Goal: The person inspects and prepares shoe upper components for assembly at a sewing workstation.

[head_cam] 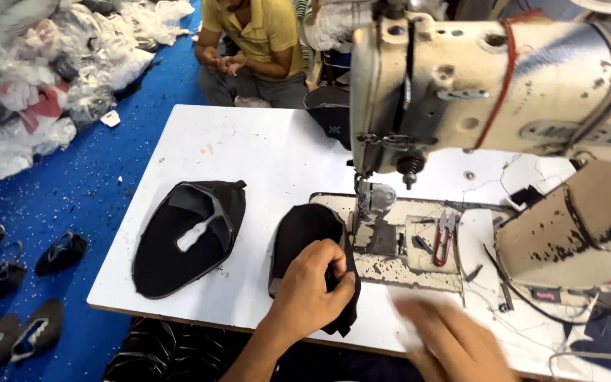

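Observation:
My left hand (312,286) grips the near edge of a black fabric shoe-upper piece (304,233) lying on the white table (263,148), just left of the sewing machine's presser foot (370,201). My right hand (450,339) is blurred in motion at the table's front edge, fingers spread, holding nothing visible. A second black upper piece with a white inner strip (189,237) lies flat further left, apart from both hands.
A cream sewing machine (489,85) fills the upper right. Red-handled thread snips (445,237) lie on its bed. A person in a yellow shirt (256,42) sits beyond the table. Bagged goods (44,78) and black shoe pieces (19,297) lie on the blue floor.

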